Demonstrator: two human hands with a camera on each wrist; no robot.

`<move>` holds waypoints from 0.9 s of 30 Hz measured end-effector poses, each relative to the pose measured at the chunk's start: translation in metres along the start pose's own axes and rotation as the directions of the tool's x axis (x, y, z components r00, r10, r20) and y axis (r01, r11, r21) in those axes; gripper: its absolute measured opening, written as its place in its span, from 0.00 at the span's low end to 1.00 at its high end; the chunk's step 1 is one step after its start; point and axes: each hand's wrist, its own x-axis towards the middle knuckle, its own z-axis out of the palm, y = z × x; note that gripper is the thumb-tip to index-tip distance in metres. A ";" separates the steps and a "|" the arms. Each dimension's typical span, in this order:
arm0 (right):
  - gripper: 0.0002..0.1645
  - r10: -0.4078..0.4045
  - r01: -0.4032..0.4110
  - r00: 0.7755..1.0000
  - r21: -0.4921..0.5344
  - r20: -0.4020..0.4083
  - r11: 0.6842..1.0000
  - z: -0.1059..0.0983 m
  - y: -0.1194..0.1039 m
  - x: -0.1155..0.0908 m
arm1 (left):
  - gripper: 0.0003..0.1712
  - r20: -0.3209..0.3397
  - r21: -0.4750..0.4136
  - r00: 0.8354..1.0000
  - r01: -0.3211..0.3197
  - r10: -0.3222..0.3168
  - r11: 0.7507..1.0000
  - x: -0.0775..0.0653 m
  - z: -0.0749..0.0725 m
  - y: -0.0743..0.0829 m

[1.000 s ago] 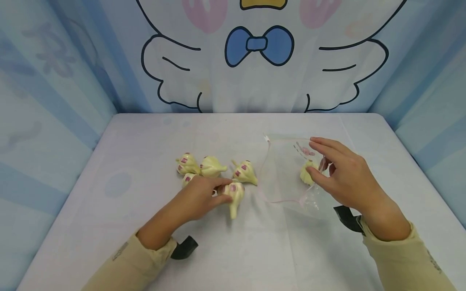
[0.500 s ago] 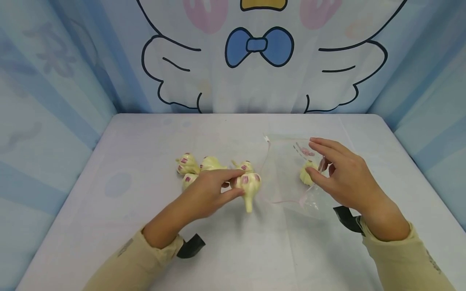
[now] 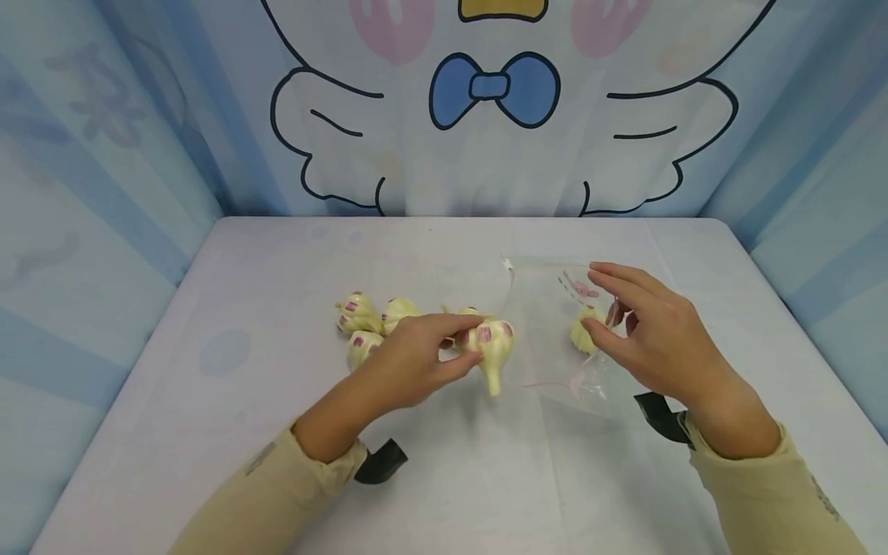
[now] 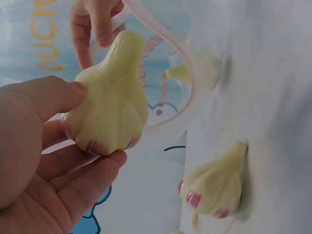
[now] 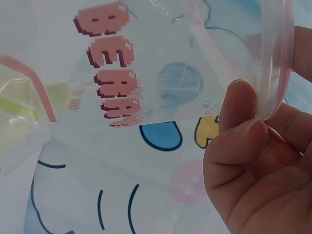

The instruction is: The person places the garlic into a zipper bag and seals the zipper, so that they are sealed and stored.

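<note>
From the head, the left hand [image 3: 411,358] pinches a garlic bulb [image 3: 496,343], stem down, above the counter [image 3: 187,416] and near the rim of a clear bag [image 3: 539,331]. One bagged bulb [image 3: 585,331] lies inside, close to the right hand [image 3: 655,339]; that hand's grip is hard to make out here. Three loose bulbs [image 3: 358,313] cluster at the left; a fourth bulb [image 3: 463,311] is mostly hidden behind the held one.

The left wrist view alone shows the thumb on one side of the held bulb and fingers beneath it. The fourth bulb sits whole on its surface. The pink rim loops behind; whether it touches the held bulb, I cannot tell.

The right wrist view shows thumb and fingers pinching the rim, plus pink lettering [image 5: 112,51], its last letters squashed. A pale shape at the left is cut off.
</note>
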 end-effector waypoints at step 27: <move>0.38 -0.037 0.037 0.999 0.003 -0.016 0.999 0.002 -0.002 0.001 | 0.23 -0.006 -0.041 1.000 -0.001 0.001 0.999 0.021 0.014 0.002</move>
